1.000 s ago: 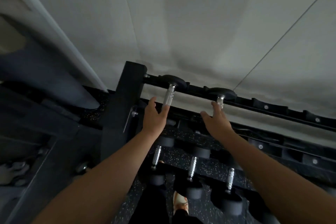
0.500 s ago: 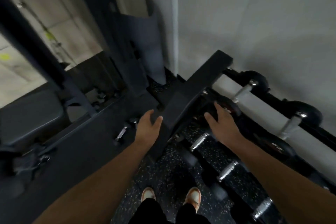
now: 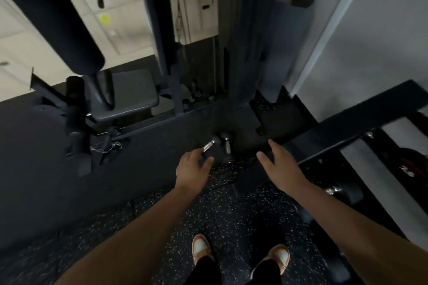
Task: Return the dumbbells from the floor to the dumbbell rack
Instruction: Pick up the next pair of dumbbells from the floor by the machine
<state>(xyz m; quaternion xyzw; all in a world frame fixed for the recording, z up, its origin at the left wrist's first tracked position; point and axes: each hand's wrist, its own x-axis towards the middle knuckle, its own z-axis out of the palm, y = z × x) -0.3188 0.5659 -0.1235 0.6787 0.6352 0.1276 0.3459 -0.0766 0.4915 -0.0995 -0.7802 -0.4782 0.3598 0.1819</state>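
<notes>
Two dumbbells (image 3: 218,147) lie on floor just beyond my hands, rack (image 3: 361,120) to the right. Left hand (image 3: 192,170) nearer, nearest handle slanting far-right; right hand (image 3: 278,164) further off. Both open, holding nothing.

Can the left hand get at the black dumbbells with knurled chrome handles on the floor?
Probably yes: the open left hand hovers just short of the dumbbells, with nothing between them.
</notes>
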